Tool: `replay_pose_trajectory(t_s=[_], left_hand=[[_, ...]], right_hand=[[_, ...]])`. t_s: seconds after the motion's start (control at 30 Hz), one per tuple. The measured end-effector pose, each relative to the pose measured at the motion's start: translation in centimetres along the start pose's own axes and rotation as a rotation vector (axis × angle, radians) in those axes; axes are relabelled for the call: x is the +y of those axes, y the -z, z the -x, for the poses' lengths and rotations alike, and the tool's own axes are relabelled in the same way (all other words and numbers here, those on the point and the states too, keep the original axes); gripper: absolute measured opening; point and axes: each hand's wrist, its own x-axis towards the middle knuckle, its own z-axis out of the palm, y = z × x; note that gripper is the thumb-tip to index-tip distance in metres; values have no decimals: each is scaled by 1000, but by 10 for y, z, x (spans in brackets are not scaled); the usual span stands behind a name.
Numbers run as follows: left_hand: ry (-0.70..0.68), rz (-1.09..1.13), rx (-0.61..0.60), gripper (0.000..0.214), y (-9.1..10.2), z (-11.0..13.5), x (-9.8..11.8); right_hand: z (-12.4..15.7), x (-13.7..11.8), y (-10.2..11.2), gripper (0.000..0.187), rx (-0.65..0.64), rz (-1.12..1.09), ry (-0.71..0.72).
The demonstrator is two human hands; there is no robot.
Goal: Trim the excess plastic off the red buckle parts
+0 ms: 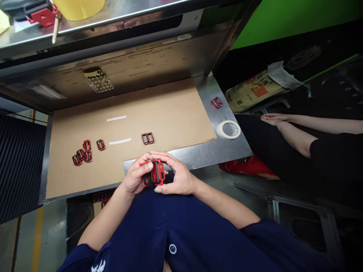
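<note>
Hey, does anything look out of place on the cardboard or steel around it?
Yes: one red buckle lies alone on the bare steel bench, off the cardboard sheet, unlike the other buckles lying on the cardboard.

Buckle [153, 173] red and black; shirt [167, 230] navy; cardboard [170, 113] tan with white tape strips [116, 118]; panel [283, 22] green.

The head-worn camera faces forward and down (close above the left hand [136, 176] and right hand [178, 177]).
</note>
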Motion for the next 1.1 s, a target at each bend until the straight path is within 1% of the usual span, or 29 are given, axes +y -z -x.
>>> replay_pose_trajectory(t_s=[0.07, 0.13, 0.23, 0.3, 0.33, 0.4, 0.5, 0.67, 0.77, 0.87, 0.97, 1.03, 1.1], left_hand=[[-56, -63, 70, 39, 2, 2, 1], [-101, -100, 125, 37, 7, 5, 1], [-118, -134, 144, 45, 12, 11, -1], [-120, -175, 116, 46, 14, 17, -3], [-116, -191, 88, 42, 13, 20, -4], [-94, -200, 12, 33, 12, 25, -6], [-80, -191, -85, 29, 11, 30, -8], [-98, -213, -161, 29, 13, 34, -7], [-94, -268, -179, 36, 15, 37, -7], [-77, -310, -164, 47, 16, 39, -8], [-61, -290, -153, 46, 14, 39, -8], [-64, -273, -151, 43, 11, 40, -7], [-66, -256, -140, 43, 9, 42, -6]], right_hand=[[1, -8, 0, 86, 1, 6, -26], [2, -16, 1, 85, 5, 65, -67], [3, -23, 3, 83, 4, 147, -81], [3, -23, 3, 83, -7, 164, -54], [3, -23, 2, 84, -15, 167, -40], [4, -20, 1, 86, -29, 169, -13], [6, -16, -1, 87, -43, 168, 24], [8, -12, -3, 89, -86, 146, 77], [9, -10, -5, 89, -93, 138, 86], [9, -9, -6, 89, -94, 127, 92], [9, -9, -6, 92, -103, 115, 83], [10, -10, -4, 96, -117, 103, 47], [12, -11, -2, 98, -122, 56, -24]])
